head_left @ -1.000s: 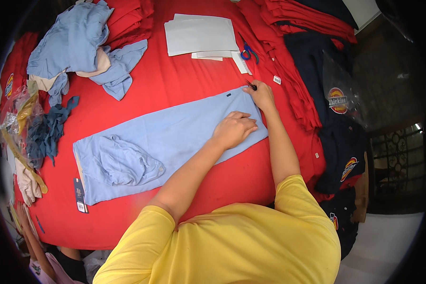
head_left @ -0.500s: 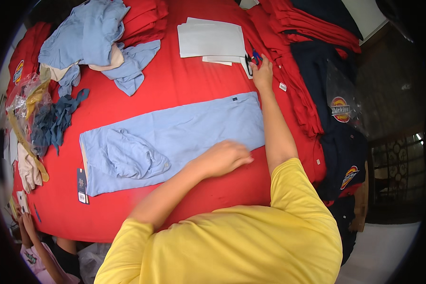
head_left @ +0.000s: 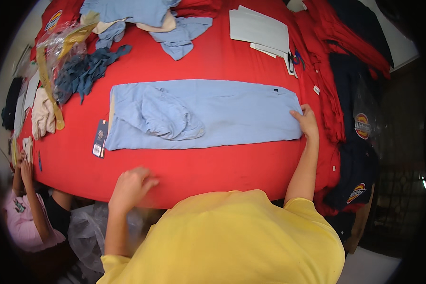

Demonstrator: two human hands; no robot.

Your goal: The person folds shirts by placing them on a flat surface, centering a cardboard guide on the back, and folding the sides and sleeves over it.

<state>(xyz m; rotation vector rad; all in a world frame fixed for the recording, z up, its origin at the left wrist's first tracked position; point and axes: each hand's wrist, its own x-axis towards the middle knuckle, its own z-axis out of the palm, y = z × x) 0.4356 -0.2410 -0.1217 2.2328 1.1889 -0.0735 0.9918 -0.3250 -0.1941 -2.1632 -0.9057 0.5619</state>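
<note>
A light blue garment [head_left: 241, 113], folded into a long flat strip, lies across the red cloth. Part of it sits bunched [head_left: 161, 113] on its left half. A dark hang tag [head_left: 100, 137] sticks out at its left end, and a small dark label [head_left: 276, 90] shows near the far right corner. My right hand [head_left: 306, 122] pinches the garment's right edge, thumb on top. In the air near the table's front edge is my left hand [head_left: 131, 188], slightly blurred, its fingers loosely bent and apart, holding nothing. Blue-handled scissors [head_left: 296, 58] lie beside the white sheets.
White sheets [head_left: 259, 28] are stacked at the back right. Red clothes [head_left: 317, 71] and navy clothes [head_left: 348, 137] line the right side. More light blue garments [head_left: 180, 38], dark blue strips [head_left: 85, 71] and clear plastic [head_left: 66, 45] lie at the left. Another person [head_left: 31, 213] sits at lower left.
My right hand has left the scissors and come nearer, onto the garment's right edge. My left hand has moved off the garment's near side toward the left and the table's front. The view has shifted.
</note>
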